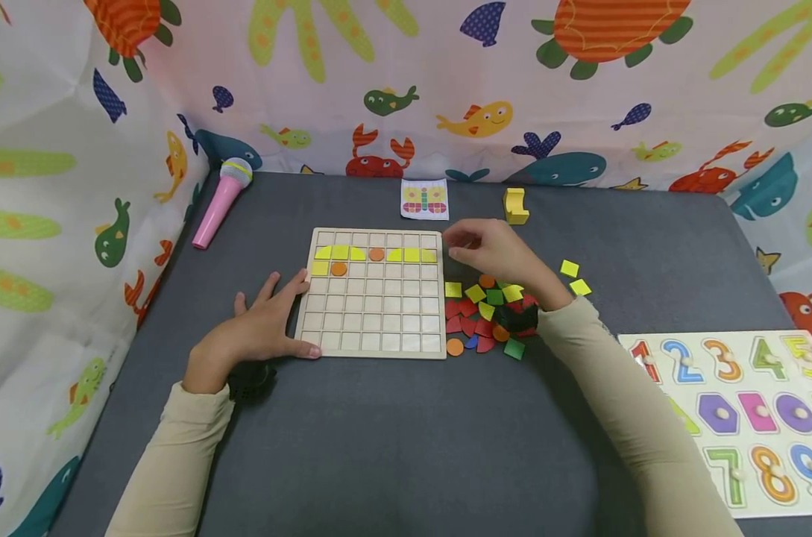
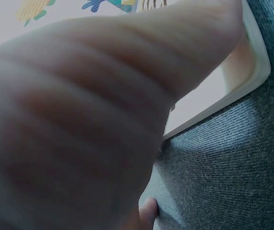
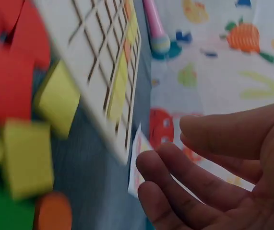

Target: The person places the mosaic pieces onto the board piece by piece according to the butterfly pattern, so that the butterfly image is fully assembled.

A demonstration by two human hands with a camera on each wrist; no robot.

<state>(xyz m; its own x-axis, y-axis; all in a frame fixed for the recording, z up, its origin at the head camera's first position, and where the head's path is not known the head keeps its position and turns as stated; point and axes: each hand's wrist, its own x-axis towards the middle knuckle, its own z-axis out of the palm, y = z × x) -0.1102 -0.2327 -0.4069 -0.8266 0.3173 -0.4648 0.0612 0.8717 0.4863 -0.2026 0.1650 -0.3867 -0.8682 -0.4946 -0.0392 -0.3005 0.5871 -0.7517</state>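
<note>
A pale wooden grid board holds a row of yellow pieces with an orange disc amid them, and below these a yellow piece and another orange disc. My left hand touches the board's left side, thumb at the near corner; up close in the left wrist view, that hand covers much of the board. Beyond the board's upper right corner hovers my right hand. In the right wrist view its fingers are loosely bent, holding nothing.
Loose coloured pieces lie right of the board, partly beneath my right wrist. Behind stand a butterfly picture card and a yellow block. A pink microphone lies far left, a number puzzle at right. Patterned cloth surrounds the table.
</note>
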